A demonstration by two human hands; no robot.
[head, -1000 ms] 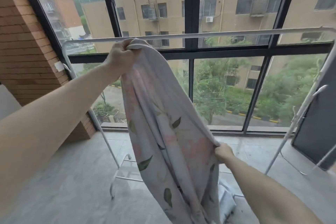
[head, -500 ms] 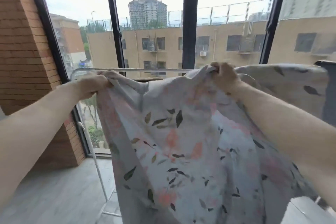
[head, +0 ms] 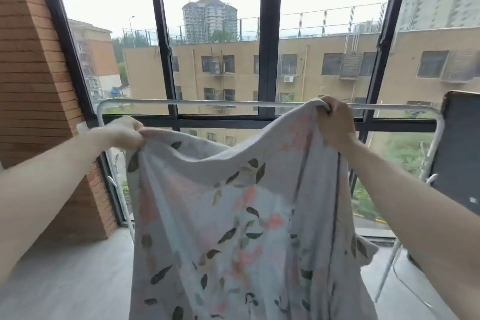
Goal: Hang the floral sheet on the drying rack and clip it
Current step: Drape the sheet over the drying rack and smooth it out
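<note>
The floral sheet, pale grey with pink flowers and dark leaves, hangs spread between my two hands in front of me. My left hand grips its top edge at the left, below the rack's top bar. My right hand grips the top edge higher up, level with the white top bar of the drying rack. The sheet's upper edge sags between the hands and stays on my side of the bar. Its lower part runs out of view at the bottom. No clips are visible.
The rack's white legs stand on a grey tiled floor. A brick wall rises at the left. Black-framed windows stand just behind the rack. A dark panel stands at the right.
My right hand has come up from low on the sheet to the height of the top bar, spreading the sheet wide. My left hand has dropped slightly below the bar.
</note>
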